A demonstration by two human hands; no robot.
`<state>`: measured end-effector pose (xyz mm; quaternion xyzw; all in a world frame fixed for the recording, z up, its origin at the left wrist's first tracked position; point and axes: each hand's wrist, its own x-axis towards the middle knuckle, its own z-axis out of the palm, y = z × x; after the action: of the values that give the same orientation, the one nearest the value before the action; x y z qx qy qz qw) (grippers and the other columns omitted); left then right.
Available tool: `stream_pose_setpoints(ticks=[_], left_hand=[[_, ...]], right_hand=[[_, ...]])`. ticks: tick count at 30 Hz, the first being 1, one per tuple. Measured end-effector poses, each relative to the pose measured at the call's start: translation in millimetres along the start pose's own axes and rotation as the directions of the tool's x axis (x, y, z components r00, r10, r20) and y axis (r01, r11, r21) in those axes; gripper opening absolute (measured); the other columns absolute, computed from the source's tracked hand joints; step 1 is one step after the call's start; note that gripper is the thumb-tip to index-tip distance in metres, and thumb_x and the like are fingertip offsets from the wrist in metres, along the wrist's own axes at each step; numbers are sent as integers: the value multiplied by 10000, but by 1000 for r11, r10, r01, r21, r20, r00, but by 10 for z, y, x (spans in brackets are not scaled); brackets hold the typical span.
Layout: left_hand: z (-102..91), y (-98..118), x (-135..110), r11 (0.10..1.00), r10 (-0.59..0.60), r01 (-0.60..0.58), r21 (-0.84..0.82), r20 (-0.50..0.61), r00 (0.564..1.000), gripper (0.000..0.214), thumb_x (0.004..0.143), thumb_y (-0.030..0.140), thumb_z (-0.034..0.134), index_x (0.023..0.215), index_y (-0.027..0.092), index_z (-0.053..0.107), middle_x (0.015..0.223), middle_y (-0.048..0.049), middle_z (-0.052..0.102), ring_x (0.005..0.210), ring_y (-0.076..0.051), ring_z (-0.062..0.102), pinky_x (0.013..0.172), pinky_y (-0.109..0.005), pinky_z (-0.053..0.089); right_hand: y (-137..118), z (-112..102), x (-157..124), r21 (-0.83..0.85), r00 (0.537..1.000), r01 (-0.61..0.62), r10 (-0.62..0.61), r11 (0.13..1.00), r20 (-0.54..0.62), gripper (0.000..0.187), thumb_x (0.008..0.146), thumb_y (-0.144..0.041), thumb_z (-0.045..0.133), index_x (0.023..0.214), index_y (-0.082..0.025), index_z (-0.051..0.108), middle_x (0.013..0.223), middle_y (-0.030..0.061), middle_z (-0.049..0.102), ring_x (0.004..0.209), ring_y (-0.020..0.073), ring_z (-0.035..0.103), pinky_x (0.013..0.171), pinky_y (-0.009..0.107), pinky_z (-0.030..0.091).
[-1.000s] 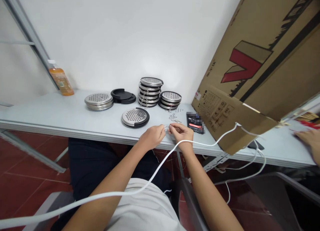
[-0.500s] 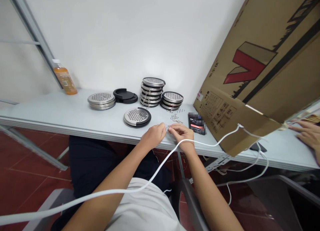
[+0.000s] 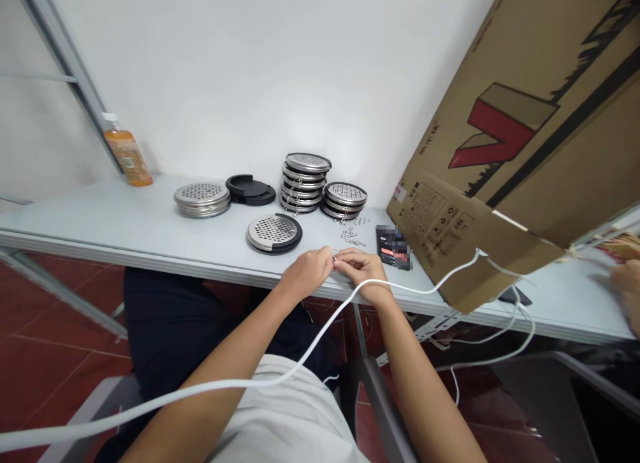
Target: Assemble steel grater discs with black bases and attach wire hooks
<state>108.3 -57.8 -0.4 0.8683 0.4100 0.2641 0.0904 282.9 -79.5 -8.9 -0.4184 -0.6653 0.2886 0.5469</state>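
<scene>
My left hand [image 3: 309, 271] and my right hand [image 3: 361, 269] meet above the front edge of the table, fingertips pinched together. Between them is a small bent metal hook [image 3: 335, 252], mostly hidden by the fingers. Just behind my hands lie several loose metal hooks [image 3: 352, 236] and small S-shaped pieces [image 3: 361, 221]. To the left is a round metal disc with holes [image 3: 273, 232], its right side rimmed by a black plastic ring. Similar discs form a tall stack [image 3: 303, 183] and a shorter stack [image 3: 345, 201], with metal hooks hanging from their front edges.
Bare metal discs [image 3: 202, 199] and black rings [image 3: 250, 189] are on the table's left part [image 3: 90, 216]. An orange bottle [image 3: 127, 155] stands far left. A phone [image 3: 393, 248] lies beside a large carton [image 3: 445, 216]. A white cable [image 3: 400, 287] crosses over my right forearm. Another person's hand [image 3: 627, 286] is far right.
My fingertips have drawn closer together around the metal hook, and less of it shows. The other person's hand has shifted at the far right. The discs stay in place.
</scene>
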Motion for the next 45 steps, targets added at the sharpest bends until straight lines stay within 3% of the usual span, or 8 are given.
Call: stream_pose_setpoints(ticks=[23, 38, 45], left_hand=[[-6, 4, 14, 999, 28, -29, 36, 49, 998, 227, 1000, 326, 363, 903, 201, 526, 799, -55, 660, 759, -208, 645, 634, -284, 392], [-5, 42, -1, 996, -17, 13, 88, 47, 999, 209, 992, 296, 366, 904, 206, 533, 777, -56, 652, 735, -216, 642, 626, -287, 380], [-28, 42, -65, 985, 123, -126, 122, 38, 992, 194, 960, 230, 396, 851, 193, 551, 740, -50, 638, 729, -208, 622, 655, -294, 394]], right_hand=[[6, -25, 4, 71, 996, -85, 84, 994, 29, 165, 724, -374, 805, 778, -218, 797, 829, 68, 728, 768, 193, 666, 700, 315, 538], [-67, -2, -17, 44, 981, -99, 105, 994, -164, 169, 726, -346, 789, 703, -181, 761, 704, 54, 705, 685, 180, 653, 666, 310, 521], [-3, 16, -21, 150, 962, -128, 159, 980, -223, 251, 732, -420, 776, 806, -186, 727, 706, 44, 714, 659, 191, 669, 707, 352, 564]])
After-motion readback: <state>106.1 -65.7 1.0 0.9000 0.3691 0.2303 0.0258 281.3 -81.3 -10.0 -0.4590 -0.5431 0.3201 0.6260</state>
